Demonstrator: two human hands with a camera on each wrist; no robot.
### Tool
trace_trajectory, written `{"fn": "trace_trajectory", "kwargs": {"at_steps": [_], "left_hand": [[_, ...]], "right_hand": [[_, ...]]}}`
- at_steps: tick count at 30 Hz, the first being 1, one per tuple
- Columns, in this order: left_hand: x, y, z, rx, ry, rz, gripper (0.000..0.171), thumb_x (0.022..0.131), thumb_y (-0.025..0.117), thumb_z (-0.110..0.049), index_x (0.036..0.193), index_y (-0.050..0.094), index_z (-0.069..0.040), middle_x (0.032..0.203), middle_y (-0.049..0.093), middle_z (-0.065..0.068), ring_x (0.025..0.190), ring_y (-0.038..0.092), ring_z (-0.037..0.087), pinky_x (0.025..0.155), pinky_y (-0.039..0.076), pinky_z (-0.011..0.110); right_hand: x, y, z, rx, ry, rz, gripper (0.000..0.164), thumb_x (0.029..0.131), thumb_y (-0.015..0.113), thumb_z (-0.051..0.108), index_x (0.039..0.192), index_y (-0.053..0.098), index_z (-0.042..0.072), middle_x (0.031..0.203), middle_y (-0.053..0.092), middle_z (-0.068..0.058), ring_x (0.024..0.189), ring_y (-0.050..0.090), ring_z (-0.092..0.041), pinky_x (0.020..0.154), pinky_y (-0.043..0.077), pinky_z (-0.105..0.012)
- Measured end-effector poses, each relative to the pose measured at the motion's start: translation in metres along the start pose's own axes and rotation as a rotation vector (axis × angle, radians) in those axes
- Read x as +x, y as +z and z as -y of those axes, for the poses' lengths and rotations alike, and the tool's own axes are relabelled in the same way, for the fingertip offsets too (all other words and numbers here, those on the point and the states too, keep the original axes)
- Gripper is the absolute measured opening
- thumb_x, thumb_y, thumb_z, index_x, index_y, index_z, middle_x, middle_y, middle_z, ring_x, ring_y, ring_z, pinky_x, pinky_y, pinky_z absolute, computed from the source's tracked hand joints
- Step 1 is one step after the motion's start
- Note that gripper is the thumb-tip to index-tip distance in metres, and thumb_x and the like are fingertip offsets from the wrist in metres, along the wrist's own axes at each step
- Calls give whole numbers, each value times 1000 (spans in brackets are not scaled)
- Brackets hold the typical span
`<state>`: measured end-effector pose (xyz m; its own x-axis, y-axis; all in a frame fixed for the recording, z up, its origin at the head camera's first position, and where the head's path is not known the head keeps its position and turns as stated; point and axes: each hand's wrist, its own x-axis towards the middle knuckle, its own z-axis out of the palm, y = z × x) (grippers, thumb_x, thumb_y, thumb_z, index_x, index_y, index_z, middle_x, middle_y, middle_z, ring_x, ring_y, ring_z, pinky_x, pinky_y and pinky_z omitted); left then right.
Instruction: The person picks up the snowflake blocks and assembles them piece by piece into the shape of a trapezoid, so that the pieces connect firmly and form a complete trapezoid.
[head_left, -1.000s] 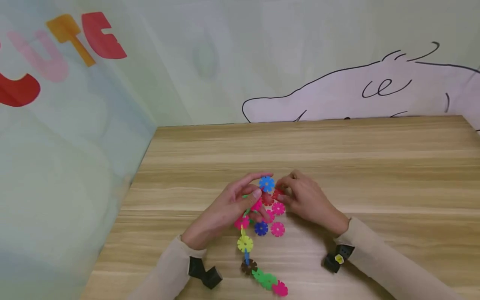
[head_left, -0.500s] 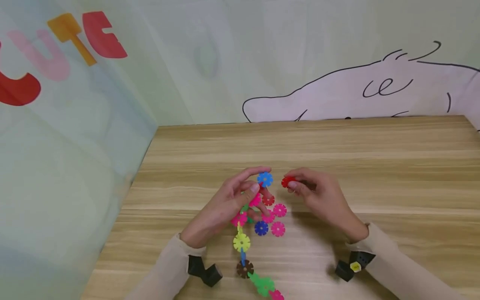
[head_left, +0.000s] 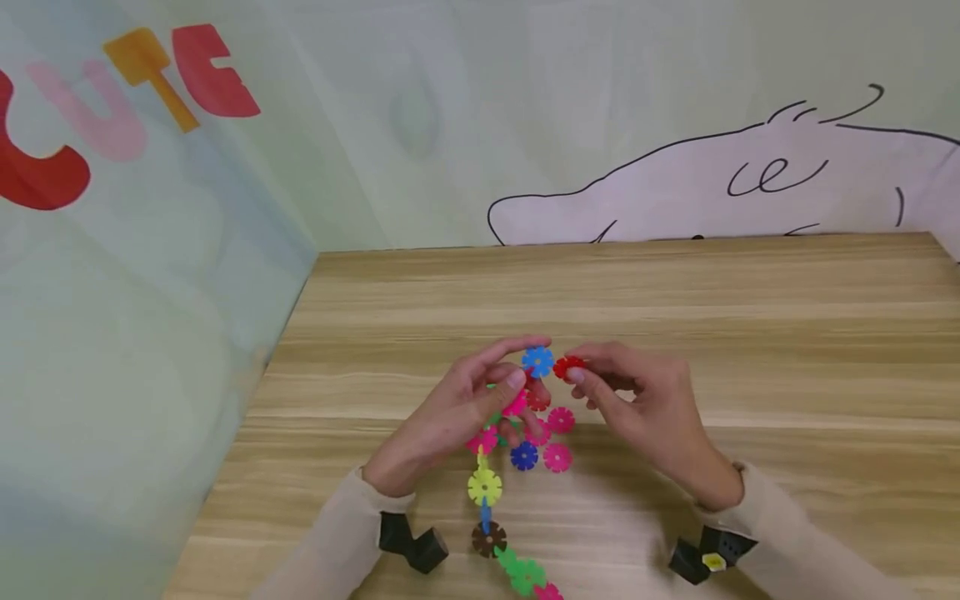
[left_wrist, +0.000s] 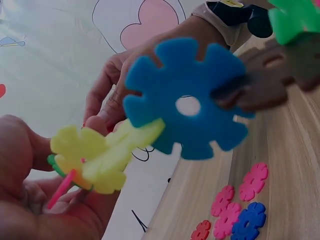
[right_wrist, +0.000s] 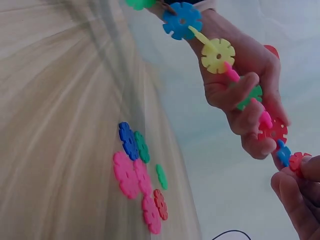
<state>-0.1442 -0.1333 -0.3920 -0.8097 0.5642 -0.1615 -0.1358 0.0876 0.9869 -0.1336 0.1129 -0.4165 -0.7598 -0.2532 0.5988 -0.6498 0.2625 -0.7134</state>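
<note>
Your left hand [head_left: 465, 408] is pinching the disc chain [head_left: 478, 482]; just right, your right hand [head_left: 660, 408] is pinching a red disc [head_left: 566, 365].

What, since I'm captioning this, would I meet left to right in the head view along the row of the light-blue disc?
Left hand → light-blue disc → pinched red disc → right hand.

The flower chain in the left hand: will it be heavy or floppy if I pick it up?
The flower chain is probably light, because its discs look thin. It might bend or pop apart at the joints, since the discs meet only at their edges. Each flat disc is probably stiff.
</note>
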Motion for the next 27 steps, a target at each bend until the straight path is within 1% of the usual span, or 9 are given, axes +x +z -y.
{"fn": "trace_trajectory", "kwargs": {"at_steps": [5,8,13,15,18,20,22,25,27], "left_hand": [[0,3,0,-15,-7,-22,46,114,53,-20,158,51,-30,132,66,35,83,78,21,66,65,32],[1,6,1,-23,1,-39,44,114,53,-21,157,51,-29,131,68,33,83,79,20,69,66,34],[2,9,3,-28,28,-83,44,114,54,-22,158,50,-24,130,70,32,87,81,28,71,67,37],[2,9,4,-22,30,-98,44,114,55,-22,157,51,-22,130,72,30,86,81,27,71,67,36],[2,10,4,-14,26,-113,43,114,54,-22,156,51,-19,121,75,32,79,78,19,69,64,29],[1,11,4,-6,22,-121,42,114,54,-23,155,52,-17,116,76,32,76,77,14,68,62,26],[1,13,3,14,25,-138,42,114,55,-24,155,53,-16,112,77,32,72,72,9,65,56,21],[0,13,3,40,27,-159,43,113,58,-27,154,54,-17,119,80,24,82,75,10,74,58,22],[-1,13,4,48,23,-178,43,112,60,-28,154,54,-18,123,80,20,91,77,12,80,59,22]], "right_hand": [[-4,8,3,-19,-24,-16,32,84,82,-14,110,77,2,92,84,-10,73,78,-10,68,63,-17],[-4,14,3,-50,-39,-44,27,82,83,-14,103,75,0,89,83,-12,73,80,-15,69,63,-17],[-3,24,5,-120,-68,-97,19,82,84,-11,94,72,0,82,82,-9,69,80,-16,67,62,-17],[-3,28,6,-140,-76,-108,18,83,84,-10,92,72,0,81,81,-8,68,79,-16,67,62,-16],[-5,35,5,-154,-113,-137,13,85,83,-8,90,73,-1,82,81,-10,66,78,-16,66,61,-15],[-6,41,3,-153,-152,-159,8,91,82,-2,90,73,-2,83,81,-12,65,77,-17,66,61,-15],[-7,46,1,-146,-189,-185,11,96,79,4,90,73,-3,83,81,-14,64,76,-17,65,60,-15],[-6,49,0,-140,-218,-194,23,104,72,16,91,74,-4,82,80,-13,63,75,-16,64,60,-15],[-5,49,-2,-141,-217,-179,26,105,70,19,92,74,-3,82,80,-12,64,74,-15,64,60,-15]]}}
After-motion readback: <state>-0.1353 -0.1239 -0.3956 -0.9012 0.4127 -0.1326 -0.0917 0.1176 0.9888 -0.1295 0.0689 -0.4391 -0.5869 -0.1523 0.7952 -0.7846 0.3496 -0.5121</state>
